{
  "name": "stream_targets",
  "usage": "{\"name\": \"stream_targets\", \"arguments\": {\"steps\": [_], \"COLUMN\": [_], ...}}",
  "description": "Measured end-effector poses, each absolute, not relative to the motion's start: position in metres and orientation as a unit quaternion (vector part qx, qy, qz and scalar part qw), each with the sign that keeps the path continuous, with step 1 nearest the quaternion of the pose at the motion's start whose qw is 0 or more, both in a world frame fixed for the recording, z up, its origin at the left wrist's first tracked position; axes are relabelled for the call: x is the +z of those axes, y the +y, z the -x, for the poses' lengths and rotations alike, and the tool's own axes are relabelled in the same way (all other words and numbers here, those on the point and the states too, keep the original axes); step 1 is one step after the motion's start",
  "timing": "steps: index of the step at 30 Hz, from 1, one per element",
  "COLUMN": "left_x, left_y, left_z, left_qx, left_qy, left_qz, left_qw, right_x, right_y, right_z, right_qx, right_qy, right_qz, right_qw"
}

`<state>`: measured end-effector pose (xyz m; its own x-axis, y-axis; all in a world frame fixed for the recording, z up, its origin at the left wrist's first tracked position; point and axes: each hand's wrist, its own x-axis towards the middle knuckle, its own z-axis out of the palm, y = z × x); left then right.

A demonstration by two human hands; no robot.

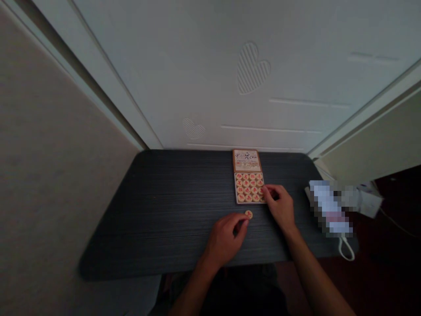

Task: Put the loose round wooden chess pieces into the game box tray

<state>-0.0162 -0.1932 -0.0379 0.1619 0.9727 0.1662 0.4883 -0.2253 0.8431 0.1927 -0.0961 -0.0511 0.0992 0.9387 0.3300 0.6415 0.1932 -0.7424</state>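
Observation:
A shallow box on the dark table holds rows of round Chinese chess pieces with red characters. Just in front of it, a single Chinese chess piece is pinched between the thumb and index finger of my left hand. My right hand is at the box's right side, thumb and fingertips closed at a piece in the right column; the fingers partly cover that corner. The box's printed lid lies directly behind the box, against its far edge.
The dark wood-grain table reaches back to a white panel with raised hearts. At the right edge lies a blurred-out object with a white cord loop. A beige wall stands on the left.

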Motion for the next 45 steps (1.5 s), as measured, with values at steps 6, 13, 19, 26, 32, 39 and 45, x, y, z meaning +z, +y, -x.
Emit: {"name": "stream_targets", "arguments": {"steps": [6, 13, 19, 26, 32, 39, 45], "left_x": [-0.039, -0.041, -0.042, -0.042, -0.041, -0.043, -0.044], "left_y": [-0.194, -0.194, -0.194, -0.194, -0.194, -0.194, -0.194], "left_z": [0.016, 0.016, 0.016, 0.015, 0.015, 0.016, 0.015], "left_qx": [0.372, 0.373, 0.375, 0.366, 0.366, 0.361, 0.363], "left_qy": [0.533, 0.534, 0.536, 0.542, 0.543, 0.546, 0.551], "left_qz": [-0.687, -0.688, -0.686, -0.690, -0.690, -0.690, -0.685], "left_qw": [0.327, 0.321, 0.320, 0.309, 0.309, 0.309, 0.311], "right_x": [-0.049, -0.052, -0.050, -0.049, -0.048, -0.044, -0.036], "right_y": [-0.102, -0.104, -0.110, -0.117, -0.117, -0.117, -0.139], "right_z": [-0.194, -0.196, -0.196, -0.191, -0.189, -0.188, -0.191], "right_qx": [0.189, 0.170, 0.147, 0.108, 0.113, 0.128, 0.154], "right_qy": [-0.668, -0.699, -0.712, -0.781, -0.782, -0.767, -0.725], "right_qz": [0.571, 0.556, 0.525, 0.442, 0.450, 0.463, 0.489], "right_qw": [0.438, 0.416, 0.442, 0.427, 0.415, 0.426, 0.461]}}
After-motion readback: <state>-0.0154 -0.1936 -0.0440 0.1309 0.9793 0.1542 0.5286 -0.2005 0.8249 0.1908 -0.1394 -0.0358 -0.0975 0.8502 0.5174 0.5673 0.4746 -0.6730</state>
